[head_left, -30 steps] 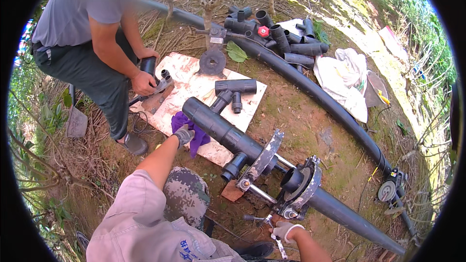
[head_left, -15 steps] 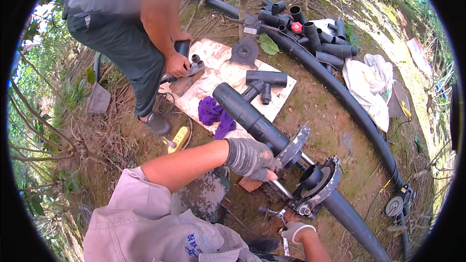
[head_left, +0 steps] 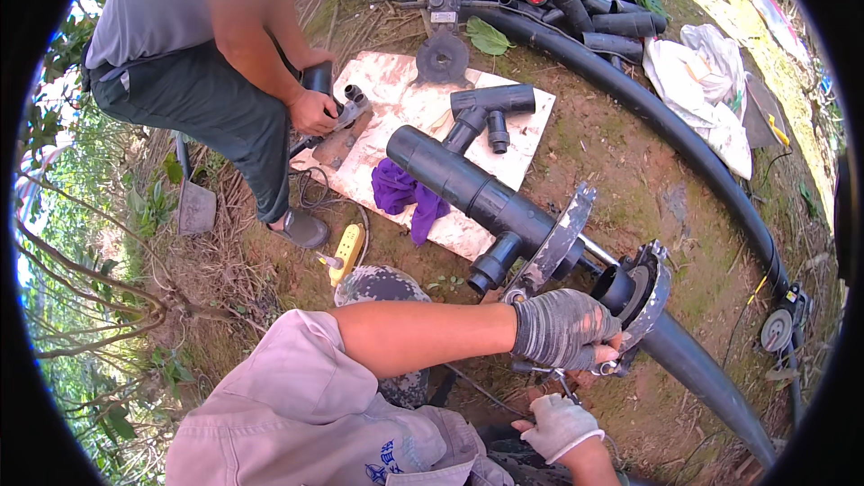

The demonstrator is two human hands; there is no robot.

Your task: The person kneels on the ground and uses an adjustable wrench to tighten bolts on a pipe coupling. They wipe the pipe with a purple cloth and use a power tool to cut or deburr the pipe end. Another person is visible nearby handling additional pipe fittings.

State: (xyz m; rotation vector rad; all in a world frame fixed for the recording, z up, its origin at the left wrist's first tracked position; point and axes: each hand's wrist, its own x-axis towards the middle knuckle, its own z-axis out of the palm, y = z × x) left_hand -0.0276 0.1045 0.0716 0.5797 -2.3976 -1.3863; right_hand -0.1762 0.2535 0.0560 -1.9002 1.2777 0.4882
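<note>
The left hand (head_left: pixel 565 328), in a grey glove, is reaching across the lower middle of the frame and closing around the metal clamp frame (head_left: pixel 621 306) where two black pipes meet. Its fingers are curling over the lower rods, just beside the right ring. The right hand (head_left: pixel 558 425), in a white glove at the bottom edge, is sitting just under a thin metal handle (head_left: pixel 544 371); it is probably pinching it, though the grip is partly hidden. The short pipe (head_left: pixel 468 184) is running from frame centre down into the clamp, with a tee outlet pointing down-left. The long pipe (head_left: pixel 630 99) is curving from the top to the lower right. A purple rag (head_left: pixel 405 198) is lying on a pale board (head_left: pixel 405 99) on the dirt. Another person (head_left: pixel 198 54) at upper left is gripping a black fitting. A yellow power strip (head_left: pixel 346 252) is lying left of centre. White sacks (head_left: pixel 702 81) and loose fittings (head_left: pixel 576 0) are lying at the top right.
</note>
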